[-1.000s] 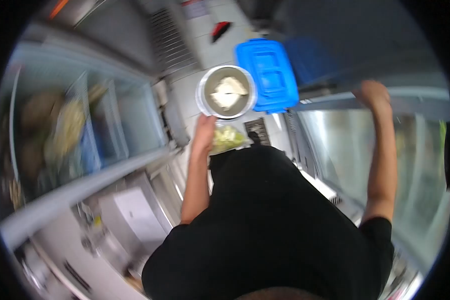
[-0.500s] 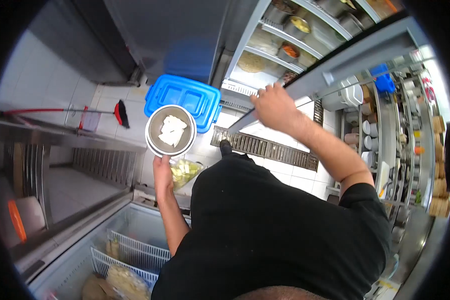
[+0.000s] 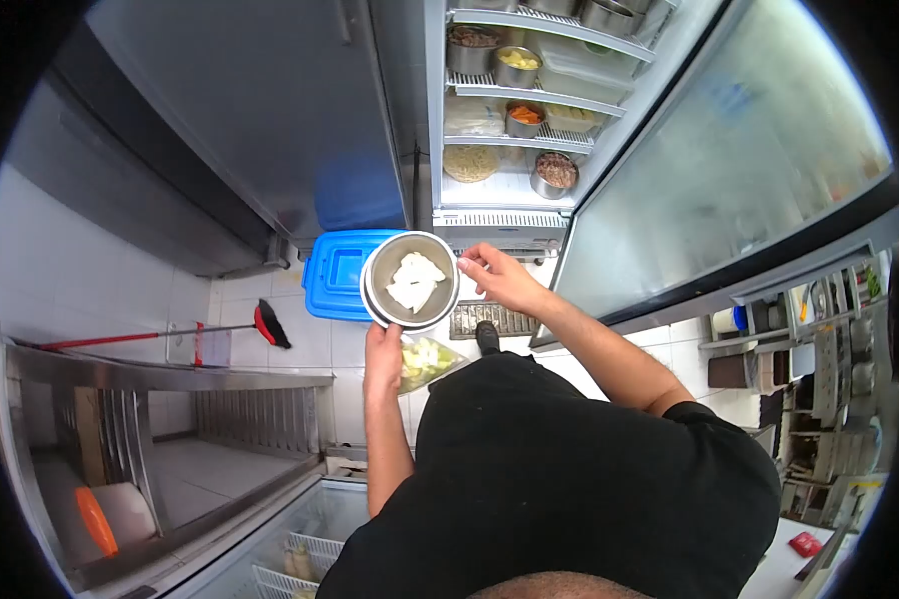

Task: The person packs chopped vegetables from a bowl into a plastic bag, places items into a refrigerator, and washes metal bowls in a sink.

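A round metal pot [image 3: 389, 243] with white pieces [image 3: 416, 282] inside is held up at the centre. My left hand [image 3: 383, 357] grips its near rim, and a clear bag of pale green chunks [image 3: 427, 363] hangs beside that hand. At the pot's right edge is my right hand [image 3: 499, 278], its fingers spread, with nothing held in it; whether the fingertips touch the rim is hard to tell.
An open fridge [image 3: 509, 143] ahead holds metal pots of food on its shelves. Its glass door [image 3: 709, 170] stands swung out to the right. A blue lidded box [image 3: 335, 275] and a broom [image 3: 270, 324] are on the floor. Below is a chest with baskets [image 3: 310, 559].
My view has turned right to face the fridge, whose door is now wide open. My right hand has left the door edge and come to the pot's right side.
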The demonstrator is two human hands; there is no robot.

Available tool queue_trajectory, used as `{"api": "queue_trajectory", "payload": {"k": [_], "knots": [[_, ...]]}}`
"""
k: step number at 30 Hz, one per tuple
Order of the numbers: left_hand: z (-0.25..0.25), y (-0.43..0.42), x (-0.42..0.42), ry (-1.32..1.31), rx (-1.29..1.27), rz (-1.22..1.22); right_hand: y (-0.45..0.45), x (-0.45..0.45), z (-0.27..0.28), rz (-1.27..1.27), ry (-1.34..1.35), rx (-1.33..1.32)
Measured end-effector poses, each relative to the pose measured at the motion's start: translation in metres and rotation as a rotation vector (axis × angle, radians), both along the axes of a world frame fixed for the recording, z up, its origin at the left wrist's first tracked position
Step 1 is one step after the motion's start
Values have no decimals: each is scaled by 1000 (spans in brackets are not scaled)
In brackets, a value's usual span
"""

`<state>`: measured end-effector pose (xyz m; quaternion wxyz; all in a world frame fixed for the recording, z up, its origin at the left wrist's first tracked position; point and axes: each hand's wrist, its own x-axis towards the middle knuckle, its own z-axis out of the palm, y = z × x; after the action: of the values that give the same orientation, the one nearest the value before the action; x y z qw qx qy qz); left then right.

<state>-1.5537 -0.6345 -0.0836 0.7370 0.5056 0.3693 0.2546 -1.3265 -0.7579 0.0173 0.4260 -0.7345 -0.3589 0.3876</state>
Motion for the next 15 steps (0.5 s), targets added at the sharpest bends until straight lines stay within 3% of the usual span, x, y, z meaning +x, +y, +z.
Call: {"api": "queue_trajectory", "payload": {"k": [2, 5, 9, 15], "knots": [[8, 2, -1, -2, -6, -42, 7, -16, 6, -97, 51, 3], [35, 0, 4, 30, 19, -75, 13, -23, 2, -133, -316, -75], [30, 0, -2, 86, 70, -100, 19, -30, -21, -200, -521, -76], [17, 5, 4, 87, 104, -107, 22, -30, 1, -200, -571, -85]]}}
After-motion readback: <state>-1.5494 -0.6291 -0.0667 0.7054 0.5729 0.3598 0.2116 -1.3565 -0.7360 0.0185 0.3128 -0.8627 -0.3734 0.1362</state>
